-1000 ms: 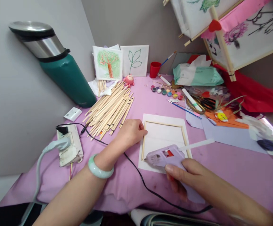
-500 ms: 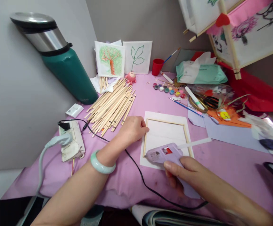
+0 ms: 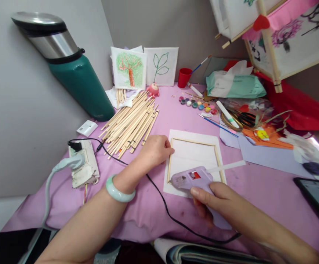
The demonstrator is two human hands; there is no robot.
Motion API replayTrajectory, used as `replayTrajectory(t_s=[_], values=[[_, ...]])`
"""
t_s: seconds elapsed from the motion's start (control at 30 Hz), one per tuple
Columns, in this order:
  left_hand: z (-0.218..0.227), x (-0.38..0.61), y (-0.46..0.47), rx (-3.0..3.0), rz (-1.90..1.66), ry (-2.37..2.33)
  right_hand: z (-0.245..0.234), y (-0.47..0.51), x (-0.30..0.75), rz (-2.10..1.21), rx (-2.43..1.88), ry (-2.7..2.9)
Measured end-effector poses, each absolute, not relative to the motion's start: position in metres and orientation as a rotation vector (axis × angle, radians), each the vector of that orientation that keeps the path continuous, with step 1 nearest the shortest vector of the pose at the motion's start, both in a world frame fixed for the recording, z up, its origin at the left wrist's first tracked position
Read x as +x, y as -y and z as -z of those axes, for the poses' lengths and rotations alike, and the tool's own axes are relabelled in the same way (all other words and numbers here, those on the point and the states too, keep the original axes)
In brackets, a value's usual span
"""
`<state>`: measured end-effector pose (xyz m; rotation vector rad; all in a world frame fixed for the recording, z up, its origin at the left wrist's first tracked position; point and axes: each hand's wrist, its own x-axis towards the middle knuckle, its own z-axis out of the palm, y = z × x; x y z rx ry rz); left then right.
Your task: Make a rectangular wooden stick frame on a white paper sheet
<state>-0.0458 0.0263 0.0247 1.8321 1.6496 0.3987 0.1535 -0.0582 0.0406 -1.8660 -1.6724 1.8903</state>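
Note:
My right hand [image 3: 217, 201] grips a lilac hot glue gun [image 3: 194, 178], its nozzle at the lower left corner of a thin wooden stick frame [image 3: 217, 156] lying on a white paper sheet [image 3: 192, 156]. A clear glue stick juts from the gun's back. My left hand [image 3: 155, 150], a green bangle on its wrist, rests curled at the frame's upper left corner, its fingertips pressed on the left stick [image 3: 169, 161].
A pile of wooden sticks [image 3: 130, 123] lies at left, a power strip [image 3: 83, 167] with the gun's black cord [image 3: 165, 205] nearer me. Paint pots [image 3: 196, 103], brushes, scissors [image 3: 243, 119], a red cup [image 3: 184, 77], tissues, two drawings and a paper lantern crowd the back and right. A phone [image 3: 317, 196] lies at right.
The view shifted slightly, bringing the phone into sight at right. The glue gun's nozzle stays at the frame's lower left corner; both hands have barely moved.

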Motion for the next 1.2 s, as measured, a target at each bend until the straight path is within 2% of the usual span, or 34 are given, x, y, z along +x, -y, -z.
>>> replayTrajectory(t_s=[0.67, 0.8, 0.93, 1.2], values=[[-0.028, -0.044, -0.025, 1.788, -0.387, -1.662, -0.045, 0.061, 0.154, -1.742, -1.918, 1.714], [-0.025, -0.045, -0.026, 1.776, -0.396, -1.653, -0.052, 0.061, 0.164, -1.830, -1.768, 1.576], [-0.024, -0.046, -0.027, 1.759, -0.413, -1.639, -0.058, 0.061, 0.166, -1.894, -1.366, 1.381], [-0.025, -0.050, -0.026, 1.629, -0.413, -1.541, -0.075, 0.009, 0.134, -1.586, -1.270, 1.137]])
